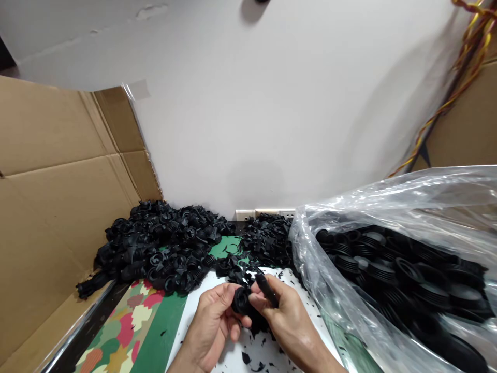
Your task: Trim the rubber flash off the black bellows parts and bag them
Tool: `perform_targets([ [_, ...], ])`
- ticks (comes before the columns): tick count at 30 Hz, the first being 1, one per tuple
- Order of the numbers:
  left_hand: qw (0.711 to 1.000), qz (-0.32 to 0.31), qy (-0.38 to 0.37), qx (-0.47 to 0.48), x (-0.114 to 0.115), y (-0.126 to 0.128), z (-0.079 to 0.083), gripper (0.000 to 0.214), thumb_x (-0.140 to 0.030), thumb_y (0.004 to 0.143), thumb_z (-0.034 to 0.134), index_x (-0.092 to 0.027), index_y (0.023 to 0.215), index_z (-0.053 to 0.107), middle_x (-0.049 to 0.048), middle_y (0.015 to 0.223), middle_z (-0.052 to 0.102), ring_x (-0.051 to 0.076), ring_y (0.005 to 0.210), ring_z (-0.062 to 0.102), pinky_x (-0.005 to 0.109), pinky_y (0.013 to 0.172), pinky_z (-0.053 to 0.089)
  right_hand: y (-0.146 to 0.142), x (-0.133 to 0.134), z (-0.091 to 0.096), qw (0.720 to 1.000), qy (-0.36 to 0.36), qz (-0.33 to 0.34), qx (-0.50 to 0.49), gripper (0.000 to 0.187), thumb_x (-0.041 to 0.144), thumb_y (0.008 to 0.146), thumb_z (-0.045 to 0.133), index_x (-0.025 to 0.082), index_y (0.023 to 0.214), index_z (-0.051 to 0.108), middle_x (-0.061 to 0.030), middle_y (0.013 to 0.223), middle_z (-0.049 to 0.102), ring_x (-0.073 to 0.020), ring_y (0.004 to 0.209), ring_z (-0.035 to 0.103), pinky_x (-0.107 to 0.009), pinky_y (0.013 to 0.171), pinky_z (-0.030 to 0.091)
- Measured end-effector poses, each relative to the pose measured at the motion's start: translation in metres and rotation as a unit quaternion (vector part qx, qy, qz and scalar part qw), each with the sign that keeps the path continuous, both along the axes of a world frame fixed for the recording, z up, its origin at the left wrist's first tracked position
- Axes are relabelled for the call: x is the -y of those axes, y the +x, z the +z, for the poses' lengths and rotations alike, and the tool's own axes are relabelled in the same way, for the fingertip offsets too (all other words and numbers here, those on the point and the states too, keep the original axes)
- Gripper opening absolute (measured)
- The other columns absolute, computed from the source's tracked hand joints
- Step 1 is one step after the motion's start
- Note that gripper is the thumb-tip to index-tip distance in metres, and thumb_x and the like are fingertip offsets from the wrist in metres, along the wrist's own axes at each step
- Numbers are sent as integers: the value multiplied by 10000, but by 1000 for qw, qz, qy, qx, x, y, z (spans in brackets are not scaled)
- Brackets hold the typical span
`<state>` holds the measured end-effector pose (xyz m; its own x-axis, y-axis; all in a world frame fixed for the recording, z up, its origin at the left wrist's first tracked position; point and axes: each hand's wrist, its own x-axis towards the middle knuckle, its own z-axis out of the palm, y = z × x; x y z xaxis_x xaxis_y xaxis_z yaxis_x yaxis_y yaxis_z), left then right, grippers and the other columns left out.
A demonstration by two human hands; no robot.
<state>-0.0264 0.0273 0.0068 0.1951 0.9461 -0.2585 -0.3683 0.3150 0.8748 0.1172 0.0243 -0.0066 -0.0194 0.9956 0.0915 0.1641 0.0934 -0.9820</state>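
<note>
My left hand [215, 322] pinches a small black ribbed rubber bellows [241, 300], with its round open end turned towards me. Closed around a black pen-shaped tool [266, 290], my right hand [285, 316] is right beside the bellows. The tool's working tip is hidden, so its exact kind does not show. Both hands are above a white sheet [205, 290] strewn with black rubber scraps [246, 357].
Black ribbed pieces [163, 243] are heaped at the left by a cardboard panel [58, 171]. Trimmings [267, 241] are piled at the back by a socket strip [266, 213]. A clear plastic bag [310, 259] at the right holds more bellows [407, 274]. A wall [264, 129] stands behind.
</note>
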Motion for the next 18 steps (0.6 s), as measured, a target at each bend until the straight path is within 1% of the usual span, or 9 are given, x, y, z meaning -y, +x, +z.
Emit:
perform_targets([
  [3, 1000, 12, -10, 13, -2, -1, -1, 333, -400, 616, 787, -98, 690, 669, 11, 566, 611, 98, 399, 598, 109, 248, 334, 1, -1, -1, 999, 39, -21, 5, 82, 236, 741, 498, 187, 748, 563, -21, 696, 603, -194, 667, 572, -294, 620, 435],
  [4, 1000, 11, -10, 12, -1, -1, -2, 324, -394, 627, 782, -98, 696, 670, 10, 565, 610, 96, 397, 595, 108, 249, 337, 0, 0, -1, 998, 61, -19, 11, 91, 224, 744, 501, 185, 773, 579, -29, 720, 611, -195, 682, 580, -296, 629, 443],
  [6, 1000, 4, -8, 8, 0, 0, -3, 298, -378, 658, 763, -99, 702, 667, 15, 558, 616, 91, 389, 585, 110, 255, 348, -3, 1, -1, 991, 131, -13, 26, 114, 187, 738, 502, 184, 796, 600, -44, 757, 616, -191, 692, 588, -287, 625, 454],
  [8, 1000, -7, -9, 4, 1, 1, -4, 265, -353, 683, 749, -105, 683, 655, 16, 527, 612, 89, 376, 572, 115, 267, 362, -7, 3, -1, 977, 210, -15, 42, 123, 151, 727, 490, 188, 757, 603, -42, 732, 601, -174, 645, 576, -262, 574, 447],
  [9, 1000, -11, -10, 4, 2, 2, -4, 254, -343, 689, 745, -108, 674, 648, 17, 516, 611, 90, 373, 568, 118, 274, 366, -8, 3, -1, 969, 240, -23, 48, 126, 138, 721, 478, 191, 715, 591, -32, 694, 586, -163, 605, 561, -249, 540, 434],
  [10, 1000, -13, -12, 6, 3, 2, -4, 247, -335, 690, 746, -110, 669, 644, 19, 511, 611, 94, 375, 569, 121, 280, 366, -9, 3, 0, 965, 256, -35, 52, 131, 131, 718, 466, 195, 672, 570, -20, 652, 569, -152, 565, 542, -238, 509, 418],
  [12, 1000, 1, -8, 16, 3, 1, -4, 239, -327, 680, 752, -111, 686, 648, 27, 518, 620, 103, 388, 572, 126, 288, 355, -6, 2, 1, 967, 240, -72, 55, 132, 151, 729, 459, 205, 629, 526, 5, 580, 540, -140, 505, 503, -228, 469, 391],
  [16, 994, 82, 35, 60, -3, -8, -2, 245, -317, 660, 768, -104, 729, 669, 58, 520, 650, 86, 396, 528, 133, 333, 359, 9, -4, 4, 976, 139, -162, 53, 171, 302, 788, 447, 211, 651, 497, 22, 548, 513, -148, 494, 462, -242, 463, 367],
  [18, 989, 119, 53, 75, -6, -12, 0, 233, -290, 652, 775, -95, 735, 680, 76, 559, 668, 94, 436, 539, 144, 366, 384, 16, -7, 3, 977, 112, -175, 57, 202, 353, 793, 448, 212, 656, 497, 23, 558, 501, -153, 508, 451, -247, 470, 355],
])
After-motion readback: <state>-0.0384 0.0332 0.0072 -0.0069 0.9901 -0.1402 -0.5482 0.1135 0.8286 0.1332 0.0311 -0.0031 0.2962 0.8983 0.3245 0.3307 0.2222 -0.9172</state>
